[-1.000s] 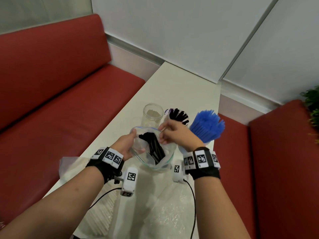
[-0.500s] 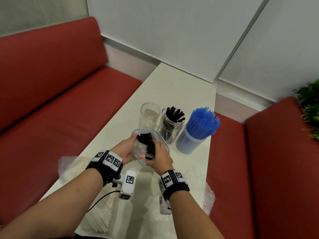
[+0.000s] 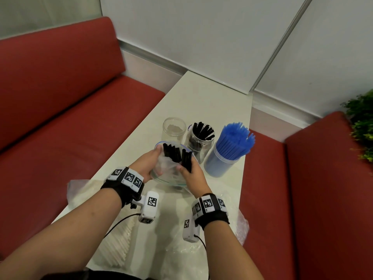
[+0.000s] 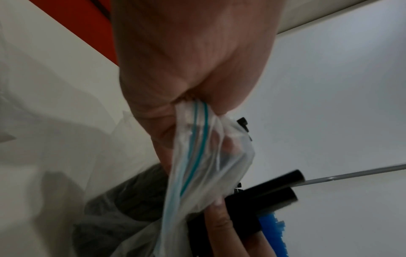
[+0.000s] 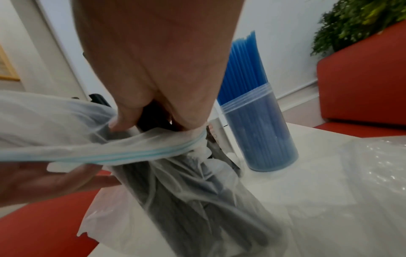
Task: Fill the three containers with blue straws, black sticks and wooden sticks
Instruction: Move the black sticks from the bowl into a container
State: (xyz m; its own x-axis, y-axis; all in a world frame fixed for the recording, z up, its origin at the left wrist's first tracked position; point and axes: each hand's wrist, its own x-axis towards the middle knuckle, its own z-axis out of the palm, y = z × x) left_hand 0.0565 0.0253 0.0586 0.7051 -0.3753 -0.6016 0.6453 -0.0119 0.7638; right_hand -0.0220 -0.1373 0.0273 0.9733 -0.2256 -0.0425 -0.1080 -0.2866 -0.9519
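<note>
My left hand [image 3: 150, 165] pinches the rim of a clear zip bag [image 3: 168, 169] [image 4: 197, 156] [image 5: 153, 153] and keeps its mouth wide. My right hand [image 3: 190, 174] reaches into the bag and grips a bundle of black sticks [image 3: 186, 160] [image 4: 263, 193]; more black sticks [image 3: 171, 151] stand in the bag. Behind the bag stand three containers on the white table [image 3: 212, 98]: an empty clear jar [image 3: 174, 128], a jar partly holding black sticks [image 3: 200, 136], and a container full of blue straws [image 3: 232, 146] [image 5: 257, 121].
Crumpled clear plastic bags [image 3: 220, 237] lie on the near table, with a bag of pale sticks [image 3: 119, 245] at the near left. Red benches [image 3: 60, 128] flank the table on both sides. A green plant [image 3: 361, 122] is at the far right.
My right hand came back from the black-stick jar, dropped into the bag and closed on a bundle of black sticks. The left hand kept hold of the bag rim.
</note>
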